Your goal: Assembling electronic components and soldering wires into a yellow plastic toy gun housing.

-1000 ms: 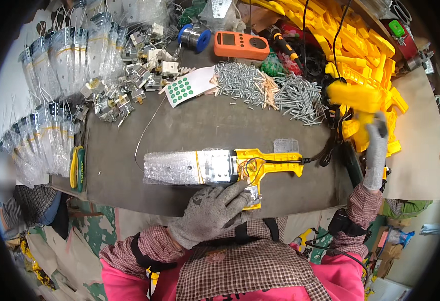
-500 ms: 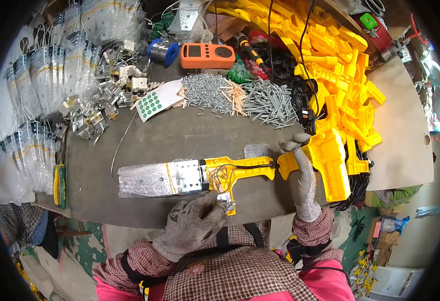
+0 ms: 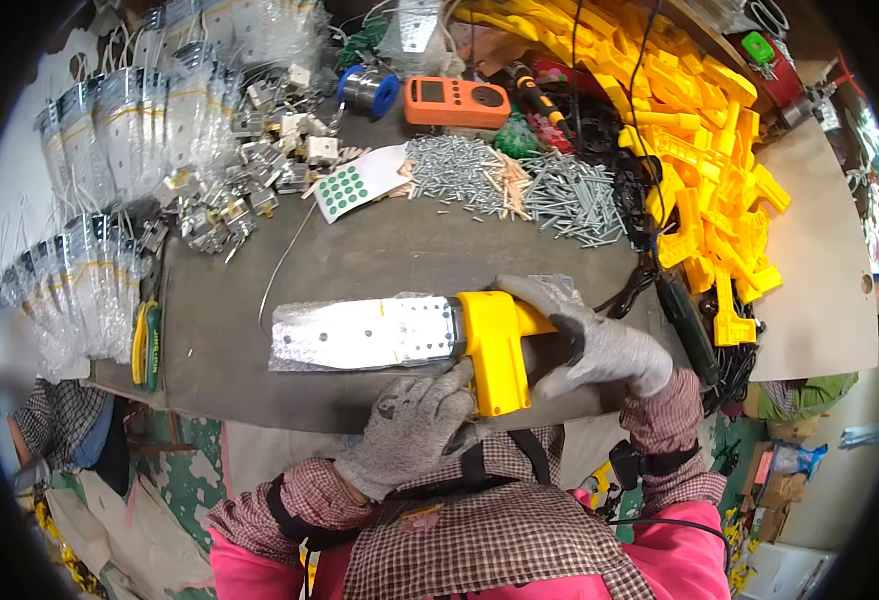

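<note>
Yellow tool (image 3: 494,345) lies on desk (image 3: 379,245), metal plate (image 3: 359,333) leftward. Right hand (image 3: 599,345) grip closed on handle; left hand (image 3: 414,420) grip half-curled, fingers pressing tool's lower leg. We judge risks: plate sliding loose, screws (image 3: 519,185) beyond right grip scattered.

yellow handle (image 3: 494,345): rear under right hand (image 3: 599,345) | left fingers (image 3: 456,378): tips hidden

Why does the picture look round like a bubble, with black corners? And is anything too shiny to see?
In the head view, a fisheye lens bends the table edge and leaves a black rim; the silver plate glares white under the light; the gloved left hand and right hand on the yellow shell look sharp, not blurred.
</note>
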